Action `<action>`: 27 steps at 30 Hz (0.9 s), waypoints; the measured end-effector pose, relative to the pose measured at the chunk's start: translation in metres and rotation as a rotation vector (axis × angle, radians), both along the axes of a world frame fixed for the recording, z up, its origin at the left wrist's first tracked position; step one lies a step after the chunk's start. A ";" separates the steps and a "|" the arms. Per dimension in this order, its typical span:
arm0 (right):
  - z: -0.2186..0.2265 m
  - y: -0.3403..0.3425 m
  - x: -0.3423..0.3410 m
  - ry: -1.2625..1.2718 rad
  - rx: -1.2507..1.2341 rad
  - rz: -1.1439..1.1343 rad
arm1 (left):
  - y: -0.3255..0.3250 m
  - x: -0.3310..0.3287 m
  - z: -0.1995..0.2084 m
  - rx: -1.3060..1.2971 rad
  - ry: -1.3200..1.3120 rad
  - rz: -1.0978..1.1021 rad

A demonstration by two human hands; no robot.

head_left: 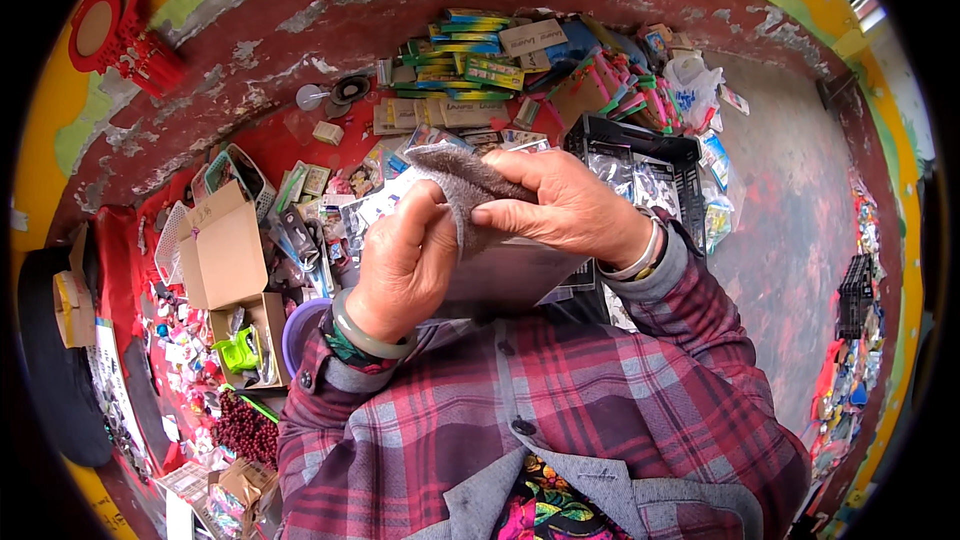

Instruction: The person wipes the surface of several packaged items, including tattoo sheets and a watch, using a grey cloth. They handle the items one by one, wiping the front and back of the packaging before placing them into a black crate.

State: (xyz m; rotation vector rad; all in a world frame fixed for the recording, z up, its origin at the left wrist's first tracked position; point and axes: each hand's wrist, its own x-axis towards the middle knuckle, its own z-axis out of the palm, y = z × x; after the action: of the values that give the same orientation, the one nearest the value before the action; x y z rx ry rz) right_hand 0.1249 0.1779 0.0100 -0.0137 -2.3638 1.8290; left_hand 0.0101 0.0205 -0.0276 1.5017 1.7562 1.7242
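Left hand [402, 258] gripping one side of a grey cloth [455, 180], right hand [572, 202] pinching the other, cloth's up in front of the plaid jacket [425, 420]. Black crate [645, 140] just past the right hand, open box [228, 252] off left.

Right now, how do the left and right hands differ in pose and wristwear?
The left hand is tightly curled; the right hand has straighter fingers. The left hand sits lower in the picture than the right hand. The left hand's wrist wears a thick pale bangle, the right hand's a slimmer silvery bangle. Both grip the grey cloth.
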 end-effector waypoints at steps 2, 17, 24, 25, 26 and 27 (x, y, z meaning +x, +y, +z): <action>-0.014 -0.001 -0.001 -0.021 -0.062 0.020 | 0.000 0.001 0.011 -0.010 0.111 0.055; -0.005 -0.021 -0.010 0.366 0.552 -0.181 | -0.002 -0.008 0.017 0.134 0.345 0.089; -0.011 -0.032 -0.015 0.433 0.563 -0.306 | -0.004 0.002 -0.008 0.138 0.015 0.144; -0.011 -0.032 -0.014 0.416 0.574 -0.313 | -0.003 0.002 -0.012 0.151 -0.039 0.137; -0.011 -0.031 -0.013 0.399 0.586 -0.320 | -0.001 0.003 -0.013 0.173 -0.079 0.126; -0.011 -0.031 -0.013 0.381 0.599 -0.328 | 0.000 0.004 -0.014 0.180 -0.092 0.130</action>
State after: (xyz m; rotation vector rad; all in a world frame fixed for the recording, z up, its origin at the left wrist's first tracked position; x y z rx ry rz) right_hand 0.1124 0.1469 -0.0011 0.0141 -2.3499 0.8495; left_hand 0.0141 0.0201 -0.0412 1.3768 1.7270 2.0300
